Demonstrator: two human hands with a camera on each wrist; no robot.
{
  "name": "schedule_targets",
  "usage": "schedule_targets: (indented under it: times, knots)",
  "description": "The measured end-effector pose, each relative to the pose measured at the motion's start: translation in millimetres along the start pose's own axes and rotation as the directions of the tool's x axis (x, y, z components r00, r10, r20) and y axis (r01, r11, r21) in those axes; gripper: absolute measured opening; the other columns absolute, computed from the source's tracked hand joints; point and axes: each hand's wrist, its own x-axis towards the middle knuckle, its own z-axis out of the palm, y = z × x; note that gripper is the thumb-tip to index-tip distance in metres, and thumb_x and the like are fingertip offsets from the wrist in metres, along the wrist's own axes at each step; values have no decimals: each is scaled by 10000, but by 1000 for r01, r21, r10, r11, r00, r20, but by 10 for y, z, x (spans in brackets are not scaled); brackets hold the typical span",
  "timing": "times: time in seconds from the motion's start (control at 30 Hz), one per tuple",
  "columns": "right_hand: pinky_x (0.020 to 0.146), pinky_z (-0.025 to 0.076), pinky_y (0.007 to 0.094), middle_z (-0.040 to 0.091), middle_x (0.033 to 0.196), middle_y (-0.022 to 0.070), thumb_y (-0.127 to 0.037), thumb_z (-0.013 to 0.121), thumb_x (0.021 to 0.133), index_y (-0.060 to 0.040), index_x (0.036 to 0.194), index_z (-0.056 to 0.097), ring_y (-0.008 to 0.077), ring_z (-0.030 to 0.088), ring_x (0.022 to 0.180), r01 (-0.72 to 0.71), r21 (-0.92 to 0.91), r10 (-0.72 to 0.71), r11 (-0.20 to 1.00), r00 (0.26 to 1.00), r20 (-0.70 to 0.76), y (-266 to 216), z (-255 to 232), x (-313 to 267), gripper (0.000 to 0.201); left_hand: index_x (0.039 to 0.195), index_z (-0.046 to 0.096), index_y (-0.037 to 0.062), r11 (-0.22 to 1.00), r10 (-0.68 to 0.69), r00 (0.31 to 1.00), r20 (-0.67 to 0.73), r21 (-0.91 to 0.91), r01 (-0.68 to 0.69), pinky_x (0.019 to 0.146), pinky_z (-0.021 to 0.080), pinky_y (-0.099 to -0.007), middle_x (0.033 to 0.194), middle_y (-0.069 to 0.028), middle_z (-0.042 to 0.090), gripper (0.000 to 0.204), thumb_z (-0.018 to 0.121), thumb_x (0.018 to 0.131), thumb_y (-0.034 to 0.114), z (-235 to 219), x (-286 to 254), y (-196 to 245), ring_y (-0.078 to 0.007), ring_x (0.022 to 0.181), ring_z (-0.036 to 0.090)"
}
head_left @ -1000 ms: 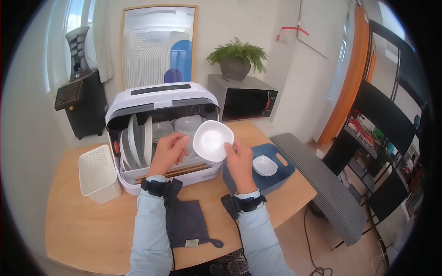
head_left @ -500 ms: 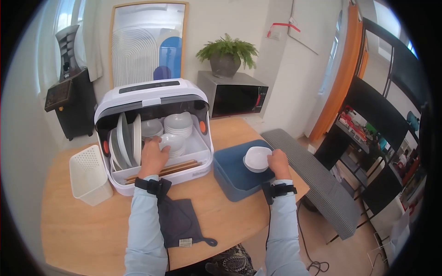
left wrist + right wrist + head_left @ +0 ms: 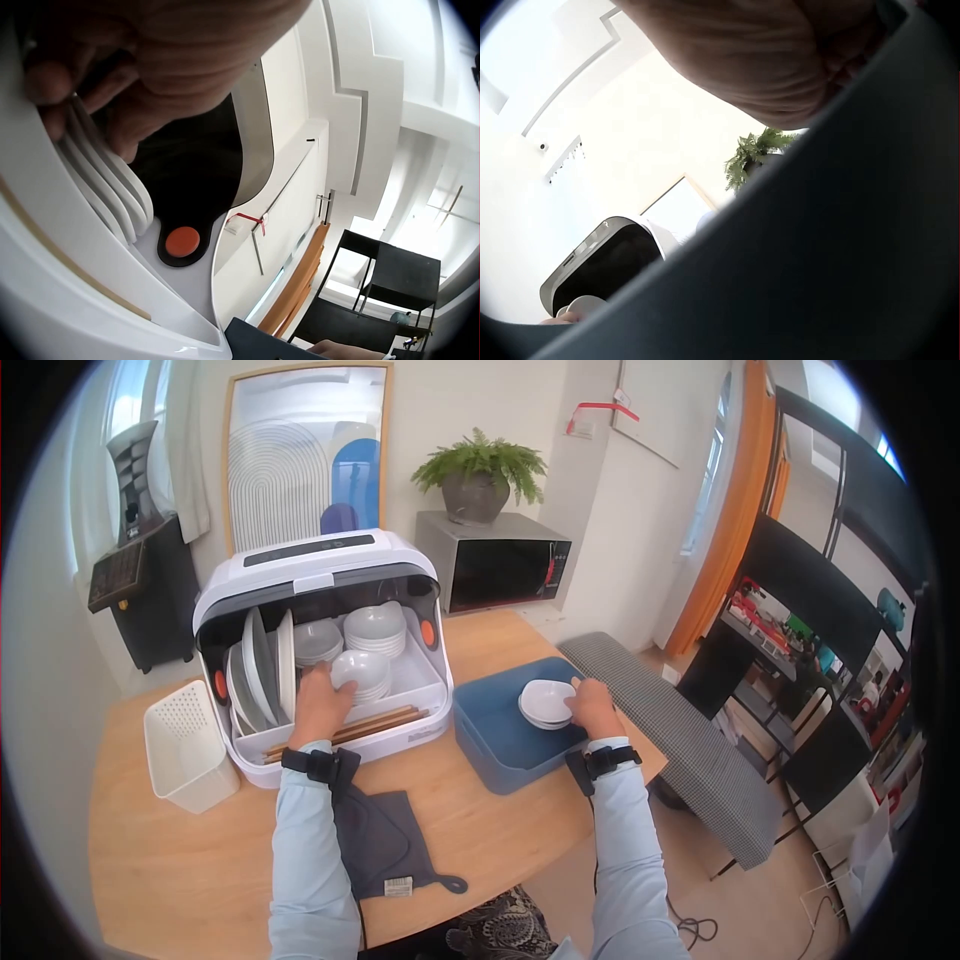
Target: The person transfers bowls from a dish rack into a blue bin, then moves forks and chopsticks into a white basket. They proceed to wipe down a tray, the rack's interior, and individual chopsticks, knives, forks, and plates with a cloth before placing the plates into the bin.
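Observation:
My left hand [image 3: 318, 705] reaches into a white dish cabinet [image 3: 420, 710] and pinches the rim of the top bowl in the front stack of round white bowls [image 3: 364, 674]. In the left wrist view, its fingers close over the edges of the stacked bowls [image 3: 124, 199]. My right hand [image 3: 596, 710] grips the edge of a squarish white bowl [image 3: 546, 700], low inside a blue bin [image 3: 490, 748]. Another white dish shows right beneath that bowl. The bin's dark wall [image 3: 795, 262] hides the right fingertips in the right wrist view.
White plates [image 3: 262, 665] stand upright at the cabinet's left, with more bowls [image 3: 376, 630] behind and chopsticks [image 3: 390, 722] along the front. A white basket [image 3: 188, 785] sits left of the cabinet, a grey cloth [image 3: 385, 845] in front. A microwave [image 3: 510, 573] and a checked bench [image 3: 650, 730] lie beyond.
The right hand has carried the squarish bowl from before the cabinet rightward and down into the blue bin. My left hand has moved down and left to the front bowl stack.

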Motion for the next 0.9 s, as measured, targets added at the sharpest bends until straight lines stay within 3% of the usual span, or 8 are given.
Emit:
schedule_targets:
  times: [0.07, 0.17, 0.33, 0.47, 0.57, 0.83, 0.9]
  knots:
    - [826, 513, 430, 662, 963, 260, -108, 685, 755, 60, 972, 673, 368, 650, 955, 58, -103, -60, 993, 998, -17, 33, 35, 19, 274, 1094, 594, -102, 1000, -6, 1000, -2, -5, 6, 898, 468, -451, 1063, -316, 607, 463, 728, 755, 183, -8, 0, 0, -446, 1024, 584]
    - [813, 509, 429, 664, 945, 248, -111, 697, 747, 60, 952, 668, 371, 649, 934, 153, -66, -158, 986, 985, -72, 32, 15, -36, 269, 1083, 596, -106, 1000, -7, 1000, -1, -9, 7, 892, 471, -454, 1060, -318, 608, 459, 733, 751, 180, -1, 10, -9, -448, 1016, 588]
    - [784, 504, 444, 646, 916, 264, -11, 640, 732, 48, 903, 659, 429, 626, 881, 330, -65, -332, 942, 943, -7, -182, -226, -343, 181, 1074, 599, -114, 1000, 9, 1000, -13, -11, -9, 887, 476, -456, 1054, -321, 610, 460, 740, 743, 173, 6, 9, -26, -453, 1005, 592]
    - [764, 506, 446, 637, 882, 264, 47, 612, 703, 42, 865, 642, 439, 622, 849, 428, -141, -438, 893, 897, -56, 73, -31, -124, 165, 1089, 603, -106, 1000, -20, 1000, 1, -16, 20, 904, 470, -443, 1072, -313, 611, 480, 756, 735, 182, -1, 12, -5, -441, 1026, 590]
    - [758, 507, 451, 638, 866, 258, 60, 616, 677, 42, 833, 624, 433, 625, 850, 429, -155, -449, 890, 884, -130, 149, 9, -75, 158, 1105, 613, -84, 998, -66, 998, 16, -13, 67, 927, 461, -424, 1101, -289, 615, 495, 777, 734, 199, -2, 33, 13, -418, 1056, 588]
    - [780, 501, 437, 635, 899, 250, -16, 707, 685, 33, 877, 633, 418, 621, 894, 398, -83, -404, 913, 913, -59, 3, -149, -258, 211, 1075, 624, -78, 996, -91, 996, 25, -15, 92, 896, 473, -434, 1060, -287, 631, 461, 780, 721, 173, -8, 41, 17, -425, 1008, 606]
    - [766, 501, 430, 637, 902, 242, -52, 735, 692, 33, 889, 637, 402, 626, 885, 409, -49, -412, 911, 908, -76, -149, -228, -351, 236, 1013, 611, -108, 998, -38, 999, -16, -45, 37, 877, 476, -453, 1018, -314, 622, 434, 771, 716, 165, 36, 44, -30, -452, 987, 599]
